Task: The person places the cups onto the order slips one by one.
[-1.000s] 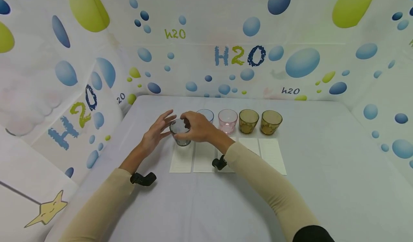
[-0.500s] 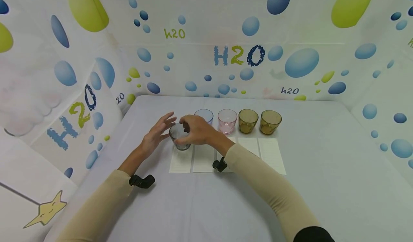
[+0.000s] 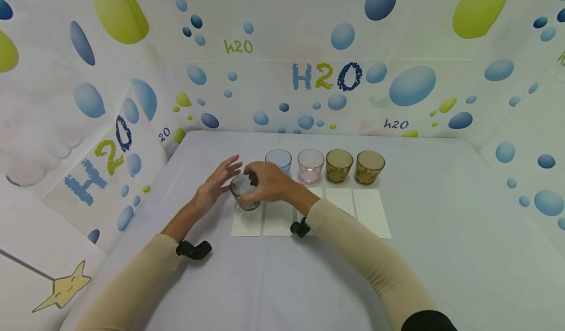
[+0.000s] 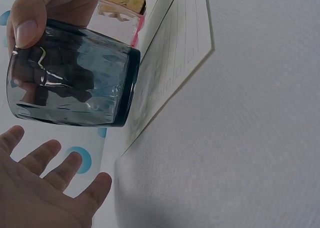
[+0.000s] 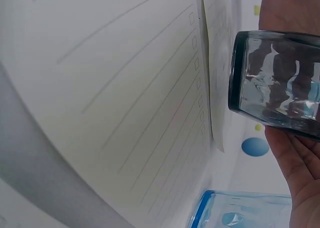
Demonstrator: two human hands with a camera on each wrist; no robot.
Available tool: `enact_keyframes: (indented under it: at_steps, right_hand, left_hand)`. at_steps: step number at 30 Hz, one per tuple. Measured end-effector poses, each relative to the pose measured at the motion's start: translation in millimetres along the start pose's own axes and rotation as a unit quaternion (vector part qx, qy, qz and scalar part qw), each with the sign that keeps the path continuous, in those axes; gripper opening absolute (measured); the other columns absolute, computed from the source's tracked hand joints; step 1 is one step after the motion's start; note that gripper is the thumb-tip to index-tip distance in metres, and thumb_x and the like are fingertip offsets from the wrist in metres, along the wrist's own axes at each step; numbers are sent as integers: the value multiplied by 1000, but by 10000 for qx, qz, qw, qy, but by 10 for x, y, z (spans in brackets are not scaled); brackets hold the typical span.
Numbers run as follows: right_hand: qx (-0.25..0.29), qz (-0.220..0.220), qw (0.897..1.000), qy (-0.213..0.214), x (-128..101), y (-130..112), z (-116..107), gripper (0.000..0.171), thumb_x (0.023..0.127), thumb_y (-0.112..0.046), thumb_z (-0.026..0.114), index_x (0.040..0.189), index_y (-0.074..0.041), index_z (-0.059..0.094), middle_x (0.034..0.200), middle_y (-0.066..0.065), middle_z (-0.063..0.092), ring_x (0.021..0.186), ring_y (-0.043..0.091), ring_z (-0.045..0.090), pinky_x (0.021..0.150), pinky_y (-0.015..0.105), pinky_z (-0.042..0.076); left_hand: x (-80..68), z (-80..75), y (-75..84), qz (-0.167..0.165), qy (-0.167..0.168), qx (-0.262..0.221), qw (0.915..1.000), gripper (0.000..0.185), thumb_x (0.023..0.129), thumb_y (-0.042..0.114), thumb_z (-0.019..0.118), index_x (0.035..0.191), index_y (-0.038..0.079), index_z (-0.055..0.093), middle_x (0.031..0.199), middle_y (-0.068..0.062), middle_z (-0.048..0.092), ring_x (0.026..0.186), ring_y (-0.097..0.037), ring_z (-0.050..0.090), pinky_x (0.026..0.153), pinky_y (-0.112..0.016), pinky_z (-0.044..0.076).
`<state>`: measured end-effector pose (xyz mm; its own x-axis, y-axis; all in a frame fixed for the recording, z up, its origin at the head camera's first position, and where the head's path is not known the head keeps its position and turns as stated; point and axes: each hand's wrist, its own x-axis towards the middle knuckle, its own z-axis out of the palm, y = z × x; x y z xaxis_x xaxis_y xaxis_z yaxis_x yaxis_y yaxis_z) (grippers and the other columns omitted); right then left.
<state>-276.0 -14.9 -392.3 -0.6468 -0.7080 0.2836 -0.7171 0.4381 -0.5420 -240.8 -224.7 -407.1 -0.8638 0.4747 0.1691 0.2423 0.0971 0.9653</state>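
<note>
Over the leftmost of the lined paper cards, the right hand holds a dark smoky-grey glass from above, fingers and thumb curled round its rim. The left wrist view shows the glass clearly: a short tumbler with a faceted, rippled wall, a thick base and a blue-grey tint, see-through enough that the fingers show dark behind it. Its base is just above the card — whether it touches the paper I cannot tell. In the right wrist view the same glass catches bright highlights along its wall, with the card's ruled lines and small check boxes spread beside it.

The left hand hovers just to the left of the glass, palm turned toward it, fingers straight and spread; this grip holds nothing and does not touch the glass.

Behind the cards, a row of four more tumblers stands on the pale grey surface: a light blue glass just beyond the right hand, then a pink glass, then two amber glasses — the farther one at the right end. Each stands upright at the head of its own card.
</note>
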Motion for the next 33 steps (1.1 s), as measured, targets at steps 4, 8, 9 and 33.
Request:
enact_keyframes:
  at_steps: [4, 8, 9, 33]
  right_hand:
    - [-1, 40, 9999, -112, -1, -2, 15, 61, 69, -47, 78, 112, -7, 58, 96, 6, 61, 86, 15, 55, 70, 21, 47]
    - [-63, 19, 9999, -122, -5, 0, 32, 60, 70, -46, 78, 112, -9, 57, 96, 3, 60, 86, 15, 55, 70, 20, 46]
    - [-80, -3, 9999, -106, -7, 0, 33, 60, 70, -46, 78, 112, -9, 57, 95, 3, 59, 86, 15, 55, 70, 20, 46]
    - [-30, -164, 9999, 0, -65, 30, 116, 64, 67, -46, 80, 113, -8, 58, 94, 3, 61, 82, 10, 54, 69, 18, 45]
  left_hand:
    - [-2, -2, -17, 13, -29, 4, 10000, 54, 101, 37, 20, 152, 20, 13, 154, -17, 16, 140, -42, 11, 103, -73, 6]
    - [-11, -2, -31, 55, -63, -30, 10000, 53, 101, 36, 20, 152, 20, 13, 154, -17, 16, 140, -43, 10, 102, -74, 6]
    - [-14, 0, -32, 62, -68, -41, 9999, 53, 101, 36, 20, 152, 19, 13, 154, -17, 16, 140, -42, 11, 102, -74, 6]
    - [-94, 77, -81, 268, -113, -163, 9994, 54, 99, 27, 23, 151, 17, 13, 153, -18, 18, 140, -37, 15, 103, -73, 8]
